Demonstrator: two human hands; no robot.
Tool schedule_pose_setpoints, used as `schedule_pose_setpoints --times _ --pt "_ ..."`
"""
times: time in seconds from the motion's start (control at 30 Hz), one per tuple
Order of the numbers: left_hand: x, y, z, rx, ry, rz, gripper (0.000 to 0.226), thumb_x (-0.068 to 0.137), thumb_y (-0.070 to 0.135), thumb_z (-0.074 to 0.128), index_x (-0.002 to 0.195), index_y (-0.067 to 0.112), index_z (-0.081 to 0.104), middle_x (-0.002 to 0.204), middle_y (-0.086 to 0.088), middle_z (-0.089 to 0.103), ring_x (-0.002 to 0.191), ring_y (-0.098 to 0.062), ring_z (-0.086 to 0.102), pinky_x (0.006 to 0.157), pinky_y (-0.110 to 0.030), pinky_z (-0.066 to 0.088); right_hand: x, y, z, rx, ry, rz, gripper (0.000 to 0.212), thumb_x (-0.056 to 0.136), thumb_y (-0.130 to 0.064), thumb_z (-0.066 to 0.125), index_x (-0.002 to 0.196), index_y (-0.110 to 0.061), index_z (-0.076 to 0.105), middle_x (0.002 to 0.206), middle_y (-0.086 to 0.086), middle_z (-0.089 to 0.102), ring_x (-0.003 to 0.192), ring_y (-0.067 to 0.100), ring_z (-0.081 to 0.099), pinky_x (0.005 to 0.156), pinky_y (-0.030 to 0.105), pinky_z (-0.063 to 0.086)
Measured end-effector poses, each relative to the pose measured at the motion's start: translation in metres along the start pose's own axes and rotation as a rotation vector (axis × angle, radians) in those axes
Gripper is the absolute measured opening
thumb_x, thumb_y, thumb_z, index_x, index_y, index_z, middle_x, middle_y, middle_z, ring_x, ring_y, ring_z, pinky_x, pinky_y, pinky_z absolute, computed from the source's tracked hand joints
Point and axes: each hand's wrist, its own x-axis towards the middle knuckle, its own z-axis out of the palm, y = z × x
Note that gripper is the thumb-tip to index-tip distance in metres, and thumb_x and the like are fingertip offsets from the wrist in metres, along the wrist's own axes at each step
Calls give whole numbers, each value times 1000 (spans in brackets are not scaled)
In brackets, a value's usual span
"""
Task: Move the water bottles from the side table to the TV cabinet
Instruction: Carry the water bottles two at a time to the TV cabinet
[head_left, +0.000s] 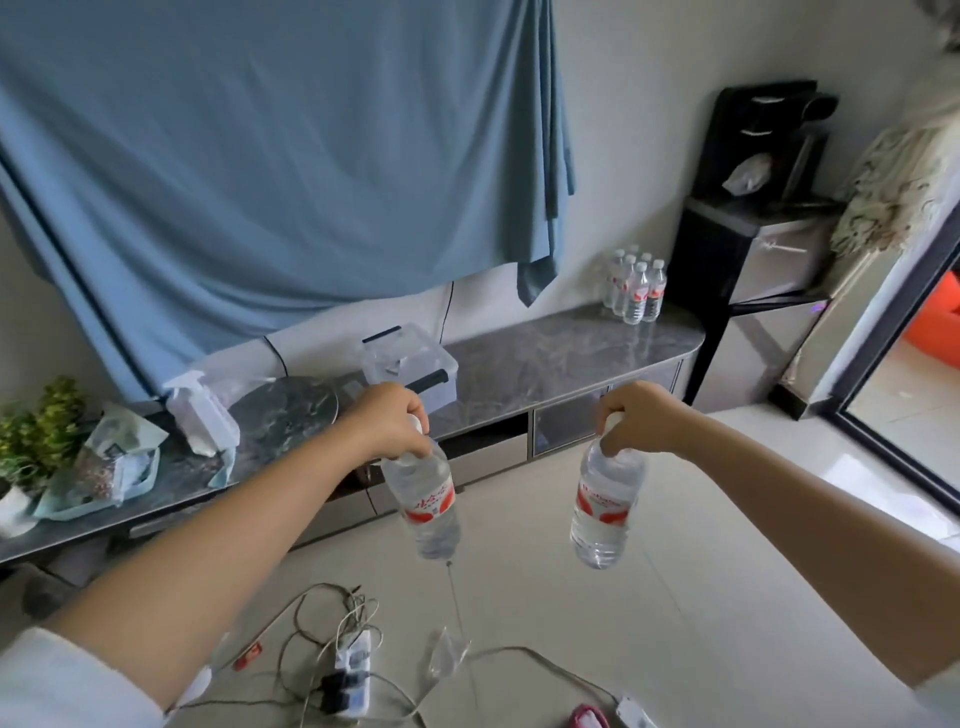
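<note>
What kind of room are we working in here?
Most likely a home living room: a long marble-topped TV cabinet against the wall, a potted plant at its end, and a power strip with cables on the tiled floor.

Head-worn view, looking forward and down, TV cabinet (545, 353) near ahead

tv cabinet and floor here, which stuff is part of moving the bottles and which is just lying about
Part of the job:
- bottle in the left hand
- bottle in the right hand
- cluster of bottles already on the TV cabinet

Just lying about:
- clear storage box
- spray bottle
- potted plant
- power strip and cables on the floor
</note>
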Motion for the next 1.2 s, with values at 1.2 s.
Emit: schedule_pose_setpoints --times 1.2 --pt "680 332 33 132 -158 539 20 75 9 66 95 7 69 70 16 36 82 -14 44 61 -18 32 508 328 -274 -73 191 408 14 72 -8 67 72 -19 60 90 4 50 83 19 46 56 22 35"
